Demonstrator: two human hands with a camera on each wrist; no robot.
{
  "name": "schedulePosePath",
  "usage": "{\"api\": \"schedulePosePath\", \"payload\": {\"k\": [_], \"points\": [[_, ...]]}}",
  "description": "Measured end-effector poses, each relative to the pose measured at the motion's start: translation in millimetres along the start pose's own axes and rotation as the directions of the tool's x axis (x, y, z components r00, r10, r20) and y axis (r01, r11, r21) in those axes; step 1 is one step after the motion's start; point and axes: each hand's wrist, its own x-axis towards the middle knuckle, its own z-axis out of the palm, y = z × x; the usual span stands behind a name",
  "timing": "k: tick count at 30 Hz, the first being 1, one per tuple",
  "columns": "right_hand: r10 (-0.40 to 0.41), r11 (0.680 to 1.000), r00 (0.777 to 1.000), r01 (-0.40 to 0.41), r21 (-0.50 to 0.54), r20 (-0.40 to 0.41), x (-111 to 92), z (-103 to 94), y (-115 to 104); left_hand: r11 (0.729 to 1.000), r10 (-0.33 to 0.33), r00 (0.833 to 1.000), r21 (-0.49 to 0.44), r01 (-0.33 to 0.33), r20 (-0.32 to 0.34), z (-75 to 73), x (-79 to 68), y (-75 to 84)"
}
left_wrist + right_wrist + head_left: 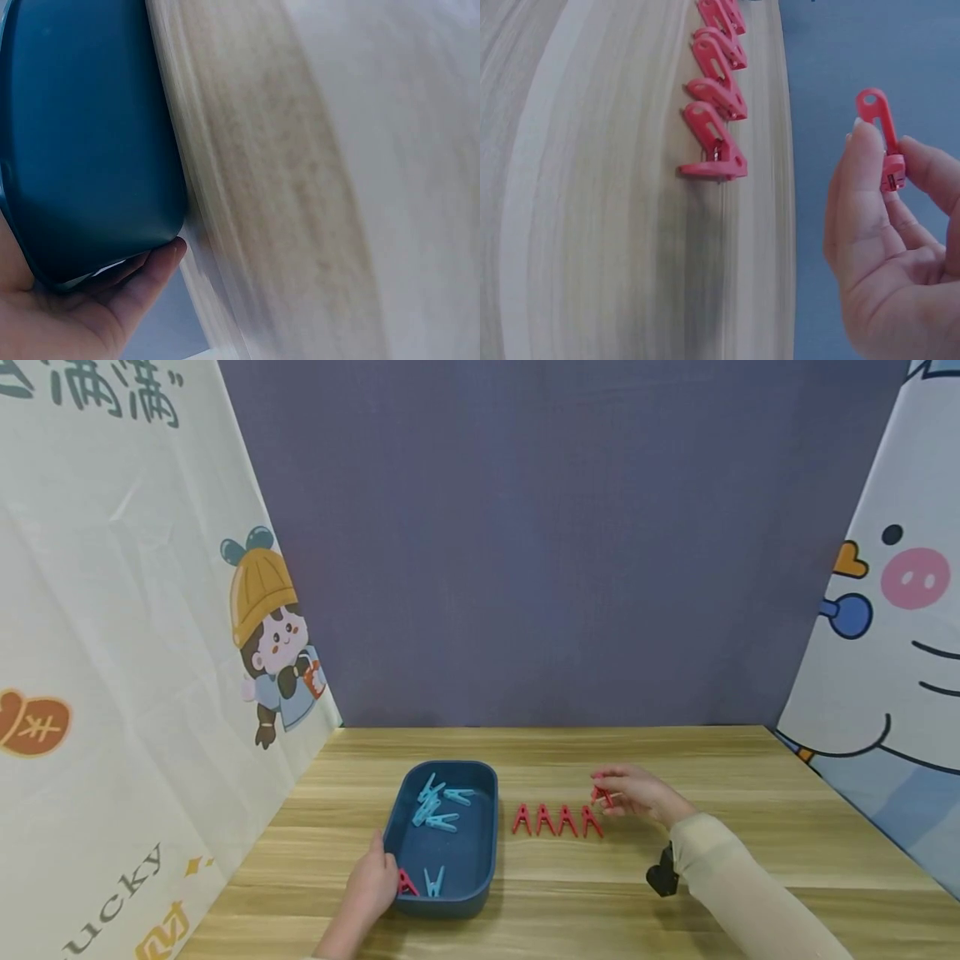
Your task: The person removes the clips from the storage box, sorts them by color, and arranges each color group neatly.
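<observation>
My right hand is raised just right of a row of red clothespins and pinches one red clothespin between thumb and fingers. The other red clothespins stand side by side on the table, their legs spread toward me. At the left, my left hand grips the near left side of a dark blue plastic bin. In the left wrist view, its fingers reach round the bin's outside. Inside the bin lie several light blue clothespins and one red clothespin, partly hidden by the left hand.
The wood-grain table meets a dark grey-blue backdrop at the back. Printed white cloths hang on the left and right. A small black object is beside the right wrist, partly behind the sleeve.
</observation>
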Motion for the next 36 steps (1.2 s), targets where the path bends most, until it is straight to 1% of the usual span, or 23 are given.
{"api": "schedulePosePath", "payload": {"k": [3, 11, 26, 36], "points": [[0.002, 1.0, 1.0, -0.002, -0.001, 0.004, -0.9, -2.4, 2.9, 1.0, 0.013, 1.0, 0.0, -0.013, -0.013, 0.6, 0.0, -1.2], [-0.005, 1.0, 1.0, 0.005, -0.016, -0.013, -3.7, -5.7, 7.6, 1.0, -0.008, 1.0, 0.001, 0.008, 0.011, 0.0, 0.8, -1.2], [0.016, 0.997, 0.999, -0.019, -0.075, -0.048, -6.2, -16.6, 19.5, 1.0, 0.002, 1.0, 0.0, -0.002, 0.011, -0.3, 0.1, -1.0], [0.01, 0.998, 0.998, -0.014, -0.057, -0.064, -11.1, -19.0, 23.7, 1.0, -0.005, 1.0, -0.003, 0.005, 0.017, -1.1, 0.0, -0.4]]}}
